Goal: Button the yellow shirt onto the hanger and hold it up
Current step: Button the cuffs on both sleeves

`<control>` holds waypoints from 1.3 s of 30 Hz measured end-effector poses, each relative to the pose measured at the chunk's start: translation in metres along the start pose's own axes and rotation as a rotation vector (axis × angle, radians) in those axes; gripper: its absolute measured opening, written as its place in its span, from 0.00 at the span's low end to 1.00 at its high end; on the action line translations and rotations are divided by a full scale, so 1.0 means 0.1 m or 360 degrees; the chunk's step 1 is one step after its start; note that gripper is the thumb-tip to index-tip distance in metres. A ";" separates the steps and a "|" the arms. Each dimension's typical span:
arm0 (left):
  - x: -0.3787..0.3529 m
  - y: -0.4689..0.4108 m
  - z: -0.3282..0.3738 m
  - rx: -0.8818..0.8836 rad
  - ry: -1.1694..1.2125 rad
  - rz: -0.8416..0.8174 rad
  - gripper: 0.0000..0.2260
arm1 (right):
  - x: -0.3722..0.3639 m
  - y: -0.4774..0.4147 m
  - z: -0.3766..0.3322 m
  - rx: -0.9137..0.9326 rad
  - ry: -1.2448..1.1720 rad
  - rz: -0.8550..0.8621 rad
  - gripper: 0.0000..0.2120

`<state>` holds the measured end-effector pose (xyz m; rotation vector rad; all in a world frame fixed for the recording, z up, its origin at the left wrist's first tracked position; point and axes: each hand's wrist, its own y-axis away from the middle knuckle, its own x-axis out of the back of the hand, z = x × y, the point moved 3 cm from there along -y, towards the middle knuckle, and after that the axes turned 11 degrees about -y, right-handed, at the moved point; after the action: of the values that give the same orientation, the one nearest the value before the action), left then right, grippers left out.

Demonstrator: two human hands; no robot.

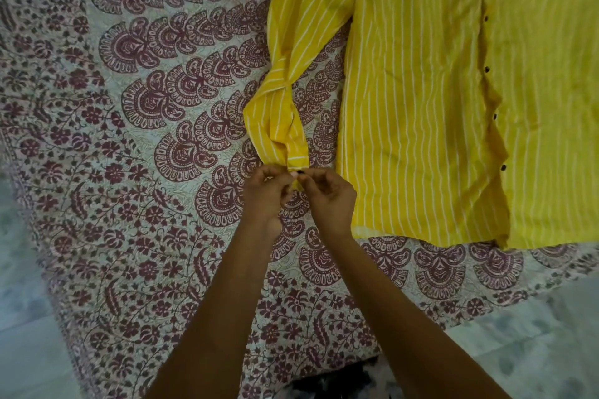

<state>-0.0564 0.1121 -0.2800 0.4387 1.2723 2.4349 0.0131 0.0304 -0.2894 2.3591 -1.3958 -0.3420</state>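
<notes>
Head view: the yellow shirt is laid flat on a printed bedspread, at upper right. Dark buttons are ranged down its front edge. One sleeve is drawn down toward the person. Its cuff is pinched from both sides by the left hand and the right hand, fingers curled on the fabric. A small dark button is seen at the cuff by the right thumb.
</notes>
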 end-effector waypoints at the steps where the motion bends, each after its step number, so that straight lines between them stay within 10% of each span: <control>1: 0.01 -0.01 0.00 0.0061 0.0043 -0.0019 0.13 | 0.00 -0.03 0.00 -0.0045 -0.0030 -0.0052 0.06; 4: 0.03 -0.04 0.01 0.0001 -0.0005 0.0005 0.15 | 0.01 -0.10 0.00 -0.0193 -0.0113 -0.0187 0.10; 12: -0.07 0.03 0.25 -0.1247 -0.1395 0.0349 0.10 | 0.02 -0.17 -0.03 -0.0150 0.0003 -0.0108 0.03; 18: 0.05 -0.07 0.18 -0.1125 -0.1176 0.0083 0.14 | -0.01 -0.26 -0.03 -0.0743 -0.0329 -0.0383 0.10; 22: 0.08 -0.03 0.18 -0.1421 -0.1500 0.0362 0.08 | -0.04 -0.27 0.02 -0.1038 -0.0465 -0.0441 0.10; 26: 0.31 -0.24 0.05 -0.0825 -0.1216 0.0670 0.12 | -0.10 -0.27 0.04 -0.1023 -0.0512 -0.0337 0.12; 30: 0.27 -0.28 -0.05 -0.0365 -0.0713 0.0111 0.14 | -0.14 -0.21 0.09 -0.1009 -0.0790 -0.0231 0.14; 34: 0.27 -0.13 0.01 -0.0518 -0.0480 0.0037 0.03 | -0.14 -0.11 0.11 -0.1106 -0.0709 -0.0245 0.11; 39: 0.50 0.17 0.15 -0.1326 -0.1067 0.0526 0.16 | -0.27 0.06 -0.05 -0.1055 -0.0238 -0.0393 0.14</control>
<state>-0.0978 0.1364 -0.2527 1.1199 -0.1110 2.4500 -0.0026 0.0526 -0.2820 1.9612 -0.8542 -0.9089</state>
